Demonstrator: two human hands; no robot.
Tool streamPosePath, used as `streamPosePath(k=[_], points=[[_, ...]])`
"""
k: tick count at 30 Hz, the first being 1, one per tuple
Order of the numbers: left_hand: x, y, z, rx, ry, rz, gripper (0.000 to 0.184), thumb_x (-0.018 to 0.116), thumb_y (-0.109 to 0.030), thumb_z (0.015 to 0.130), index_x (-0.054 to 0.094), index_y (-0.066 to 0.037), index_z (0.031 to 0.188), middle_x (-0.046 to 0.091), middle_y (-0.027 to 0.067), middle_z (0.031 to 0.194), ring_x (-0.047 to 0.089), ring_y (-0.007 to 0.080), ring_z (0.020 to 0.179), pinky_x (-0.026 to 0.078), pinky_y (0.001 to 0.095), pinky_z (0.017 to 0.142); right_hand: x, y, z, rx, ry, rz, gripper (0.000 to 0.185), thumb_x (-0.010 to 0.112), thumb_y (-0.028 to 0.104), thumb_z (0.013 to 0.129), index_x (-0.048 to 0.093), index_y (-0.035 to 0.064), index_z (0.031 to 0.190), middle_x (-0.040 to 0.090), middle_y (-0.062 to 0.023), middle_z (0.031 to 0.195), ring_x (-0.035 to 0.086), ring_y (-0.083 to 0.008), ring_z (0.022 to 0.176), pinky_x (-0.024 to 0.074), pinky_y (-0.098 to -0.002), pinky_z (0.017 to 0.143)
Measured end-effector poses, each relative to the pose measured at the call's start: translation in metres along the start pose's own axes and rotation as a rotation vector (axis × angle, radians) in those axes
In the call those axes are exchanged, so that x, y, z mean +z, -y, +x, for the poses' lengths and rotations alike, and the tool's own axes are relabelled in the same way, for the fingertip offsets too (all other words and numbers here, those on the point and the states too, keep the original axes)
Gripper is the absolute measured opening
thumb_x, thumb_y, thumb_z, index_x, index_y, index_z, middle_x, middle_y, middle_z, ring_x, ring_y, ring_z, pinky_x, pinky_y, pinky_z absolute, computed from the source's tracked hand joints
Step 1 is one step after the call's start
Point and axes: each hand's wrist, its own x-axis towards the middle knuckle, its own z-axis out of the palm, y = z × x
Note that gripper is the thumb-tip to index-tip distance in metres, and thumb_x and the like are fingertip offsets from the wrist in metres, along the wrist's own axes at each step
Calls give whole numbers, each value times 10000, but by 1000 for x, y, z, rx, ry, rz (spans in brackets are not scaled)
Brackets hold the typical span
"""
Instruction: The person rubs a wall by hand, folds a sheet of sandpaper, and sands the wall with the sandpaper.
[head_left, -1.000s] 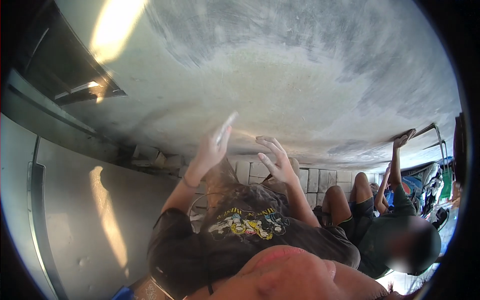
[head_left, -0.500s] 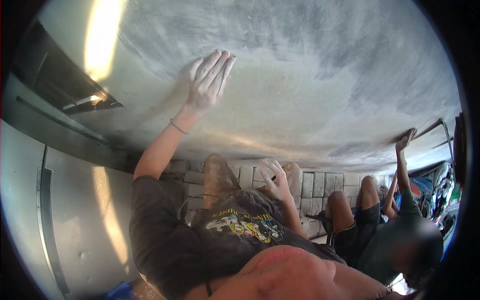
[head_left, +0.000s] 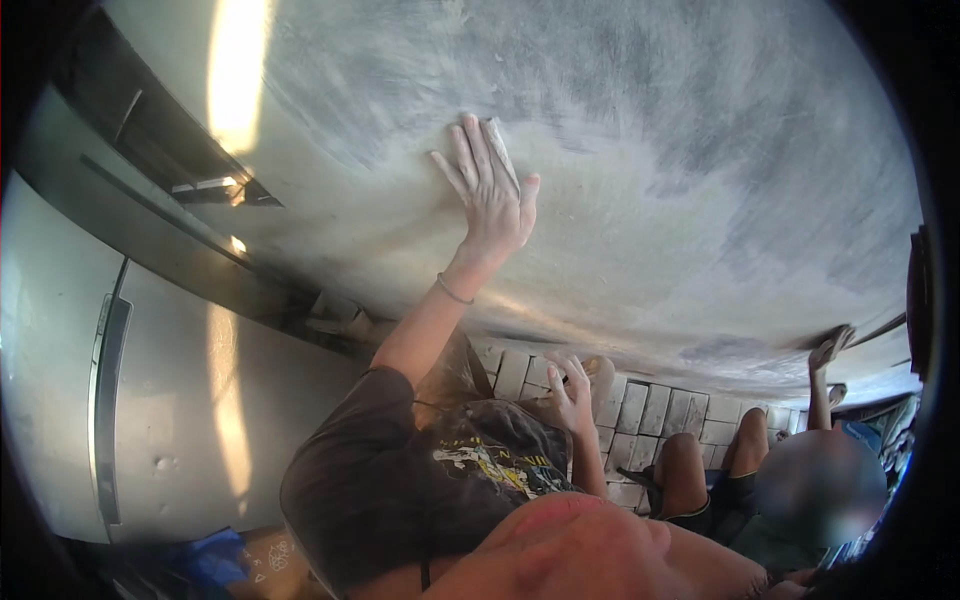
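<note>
My left hand (head_left: 492,205), dusted white, lies flat against a large grey panel (head_left: 640,210) with its fingers stretched. A folded sheet of sandpaper (head_left: 499,150) is tucked along its index finger on the thumb side, pressed to the surface. The panel carries pale, powdery smears and darker grey patches. My right hand (head_left: 572,395), also dusty, hangs low near my knee, away from the panel. Its fingers are loosely bent and apart, with nothing visible in them.
A co-worker sits at the right, one hand (head_left: 830,347) against the same panel. Silver metal panel (head_left: 190,400) with a long handle stands at left. Paving blocks (head_left: 655,410) cover the ground. A blue bag-like item (head_left: 215,555) lies at lower left.
My left hand has slid right and slightly down the panel with the sandpaper, its thumb now spread out. My view has shifted a little. The co-worker's hand has moved lower on the panel.
</note>
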Motion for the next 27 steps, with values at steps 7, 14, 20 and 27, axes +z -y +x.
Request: streamPosePath(k=[7, 14, 20, 27], points=[[6, -5, -4, -105, -20, -39, 800, 230, -440, 1039, -39, 150, 1508, -61, 337, 1596, -141, 462, 1487, -176, 628, 1128, -16, -18, -8, 106, 40, 62, 284, 547, 198, 1001, 646, -19, 1156, 628, -175, 1076, 603, -300, 1030, 447, -359, 934], [3, -27, 2, -233, -142, -147, 748, 243, -352, 1021, -45, 130, 1516, -110, 284, 1612, -171, 398, 1494, -195, 581, 1144, -23, -34, -28, 185, -21, 64, 310, 476, 202, 1031, 640, -47, 1118, 614, -165, 976, 586, -278, 937, 446, -343, 866], [5, -3, 22, -300, -326, -176, 774, 235, -412, 1031, -21, 126, 1525, -68, 303, 1613, -132, 433, 1497, -142, 596, 1155, -18, -34, -39, 184, -16, 78, 341, 452, 230, 1043, 639, -48, 1110, 589, -143, 932, 570, -259, 897, 440, -332, 844], [-14, 0, 9, -321, -157, -129, 828, 197, -494, 1032, -11, 149, 1511, -74, 346, 1591, -122, 453, 1493, -142, 603, 1155, -7, -38, -35, 222, -21, 78, 382, 421, 250, 1057, 650, -50, 1115, 531, -104, 858, 510, -210, 811, 416, -319, 779]])
